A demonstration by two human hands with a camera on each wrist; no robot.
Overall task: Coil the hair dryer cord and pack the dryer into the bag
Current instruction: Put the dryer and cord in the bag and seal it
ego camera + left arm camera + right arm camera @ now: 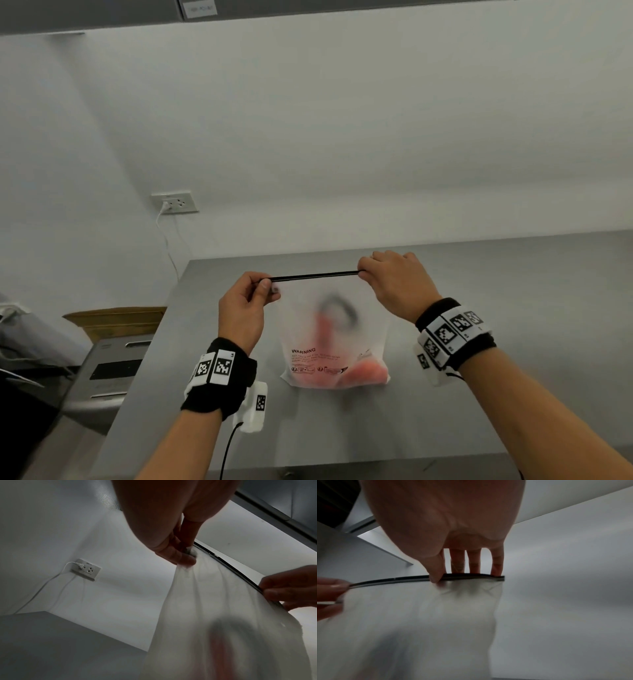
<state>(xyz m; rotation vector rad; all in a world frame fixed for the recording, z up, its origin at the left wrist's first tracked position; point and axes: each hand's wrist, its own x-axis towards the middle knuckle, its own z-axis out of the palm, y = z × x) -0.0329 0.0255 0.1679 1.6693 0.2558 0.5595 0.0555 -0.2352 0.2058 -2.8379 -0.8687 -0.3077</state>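
A: Both hands up at the mouth of the bag [334,329] here. The left hand [245,308] pinches the black zip strip [315,276] at its left end, and the right hand [397,279] clamps thumb and fingers on the right end.

B: And the hair dryer [337,342]?

A: Already inside, a pink blur behind the frosted plastic, dark cord [339,308] looped above it. The bag's bottom rests on the steel bench [513,359].

B: So what does the next move turn on?

A: That strip. It runs straight left to right between the two grips, pulled taut, dryer hanging directly below. I'd say the seal still needs pressing along its length; either hand could slide inward, both being equally close.
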